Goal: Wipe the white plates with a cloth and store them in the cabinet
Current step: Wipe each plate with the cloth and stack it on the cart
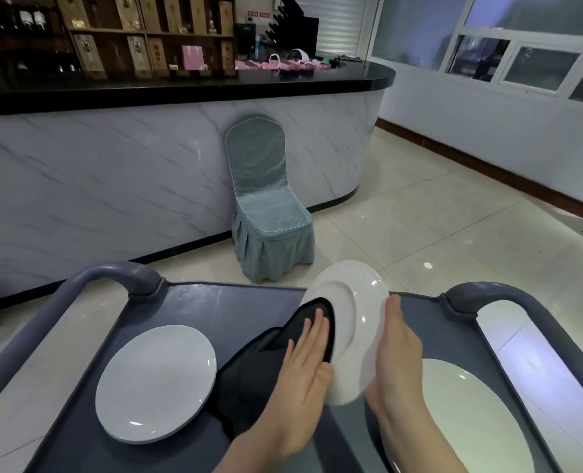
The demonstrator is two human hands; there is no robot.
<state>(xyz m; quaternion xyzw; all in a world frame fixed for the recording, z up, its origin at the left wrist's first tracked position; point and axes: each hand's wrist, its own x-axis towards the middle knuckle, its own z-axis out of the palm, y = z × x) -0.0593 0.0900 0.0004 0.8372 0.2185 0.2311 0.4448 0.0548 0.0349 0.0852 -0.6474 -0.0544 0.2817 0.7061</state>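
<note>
Through the head camera I see a white plate [362, 308] held up on its edge above the grey cart [215, 302]. It is round, smooth and shiny, with a wide rim and a dip in the middle. Its face is turned to the left.

My left hand [303, 370] is flat, fingers straight, and presses a black cloth [249, 377] onto the plate's face. The cloth looks soft and thick. Its loose end hangs down onto the cart.

My right hand [399, 356] holds the plate by its right edge. The thumb points up along the rim, and the fingers are hidden behind the plate.

A second plate [155, 382], round and white, lies flat on the cart to the left, touching the cloth. A third plate [461, 414] lies low on the right. The cart looks like hard plastic with round handles.

Past the cart stands a chair [266, 199] in a blue-grey cloth cover, against a bar [112, 172] with a stone-look front and black top. The floor [437, 233] is shiny pale tile.
</note>
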